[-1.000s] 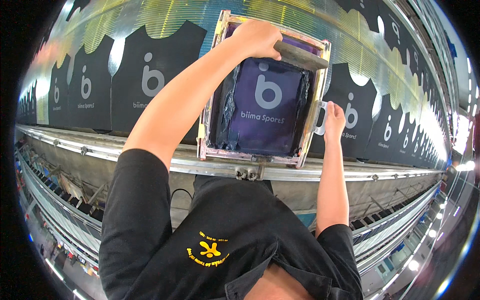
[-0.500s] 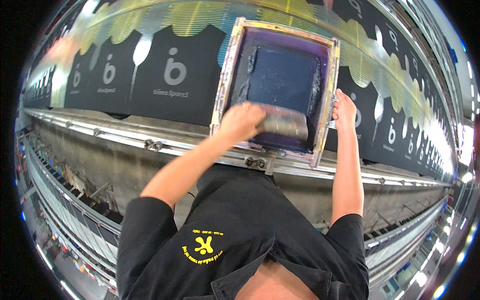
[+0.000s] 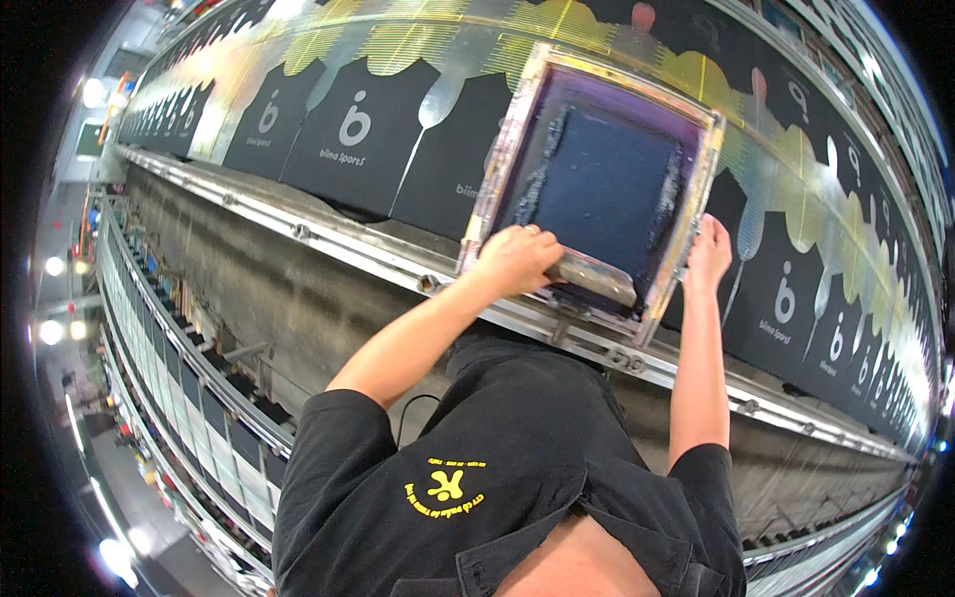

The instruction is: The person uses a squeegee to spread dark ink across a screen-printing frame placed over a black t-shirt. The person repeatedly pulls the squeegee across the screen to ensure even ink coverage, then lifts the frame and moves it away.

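Note:
A screen-printing frame (image 3: 502, 164) with a pale, paint-stained rim lies over a row of black garment pieces. Dark blue ink (image 3: 609, 189) covers much of its mesh, with thick ridges along both sides. My left hand (image 3: 519, 261) is closed round the left end of a squeegee (image 3: 597, 281), which lies across the near end inside the frame. At the frame's right side, my right hand (image 3: 708, 254) has its fingers curled by the outer edge and appears to grip it. The garment piece directly under the frame is hidden.
Black garment pieces (image 3: 388, 95) with grey prints line the long table on both sides of the frame. A metal rail (image 3: 378, 264) with bolted fittings runs along the table's near edge, close to my body. Behind me on the left stands another long railed table (image 3: 179, 348).
The view has turned, and the frame appears farther right and more tilted. My left hand and the squeegee, blurred before, now show more sharply and slightly closer to the frame's near end.

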Action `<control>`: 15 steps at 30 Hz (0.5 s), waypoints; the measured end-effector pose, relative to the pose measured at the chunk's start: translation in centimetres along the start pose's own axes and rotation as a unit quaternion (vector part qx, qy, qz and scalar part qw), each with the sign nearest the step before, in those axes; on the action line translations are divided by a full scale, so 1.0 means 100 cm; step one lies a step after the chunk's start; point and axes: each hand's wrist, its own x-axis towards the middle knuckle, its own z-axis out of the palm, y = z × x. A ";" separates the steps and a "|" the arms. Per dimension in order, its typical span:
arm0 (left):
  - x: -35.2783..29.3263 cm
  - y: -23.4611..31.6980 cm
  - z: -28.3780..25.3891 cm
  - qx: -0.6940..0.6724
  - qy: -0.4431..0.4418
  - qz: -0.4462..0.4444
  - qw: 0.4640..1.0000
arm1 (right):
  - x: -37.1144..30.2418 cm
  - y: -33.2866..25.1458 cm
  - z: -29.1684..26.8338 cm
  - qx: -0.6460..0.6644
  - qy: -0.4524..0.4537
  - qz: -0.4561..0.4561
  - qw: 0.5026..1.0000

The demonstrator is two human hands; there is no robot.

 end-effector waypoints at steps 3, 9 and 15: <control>-0.014 -0.086 -0.026 -0.001 -0.059 -0.043 0.997 | -0.044 0.029 0.079 -0.008 -0.013 -0.005 1.000; -0.032 -0.194 -0.080 0.005 -0.065 0.006 0.998 | -0.099 0.020 0.177 -0.087 0.003 0.001 0.996; -0.030 -0.231 -0.080 -0.045 -0.208 -0.017 0.977 | -0.104 0.021 0.188 -0.120 0.002 0.022 0.993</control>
